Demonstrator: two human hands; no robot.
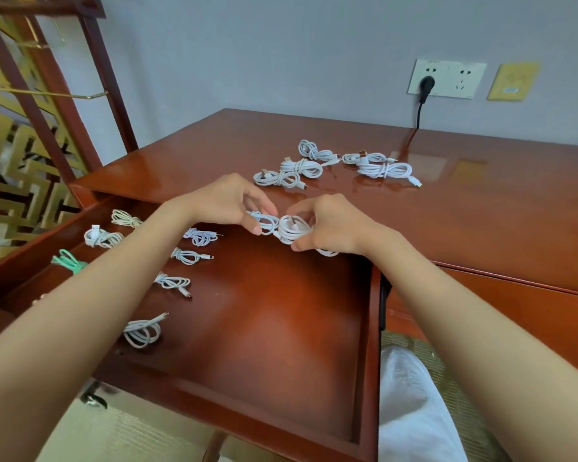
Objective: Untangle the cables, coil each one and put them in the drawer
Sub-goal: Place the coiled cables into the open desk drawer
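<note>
**Head view.** A white cable (292,228) is held between both hands above the far edge of the open drawer (369,328), just on the near side of the desk top (464,221). The left hand (227,201) is closed in a pinch on the smaller loops at the cable's left end. The right hand (331,225) is curled round the larger coil at its right end. Several finished bundles (184,256) are laid in the left half of the drawer, among them a green bundle (69,260). Five more coiled cables (301,168) are seen on the desk top, farther off and slightly right of the hands.

The coil is probably not yet secured. If either grip is slackened before the tail is wrapped round, the loops are likely to spring open, since the cable looks stiff and smooth. A loose tail could also be snagged on the bundles already in the drawer as the coil is lowered.

The held cable's long axis is laid left to right, from one hand to the other, with the loops roughly level. Which way its plugs point cannot be told, as they are hidden by the fingers.
</note>
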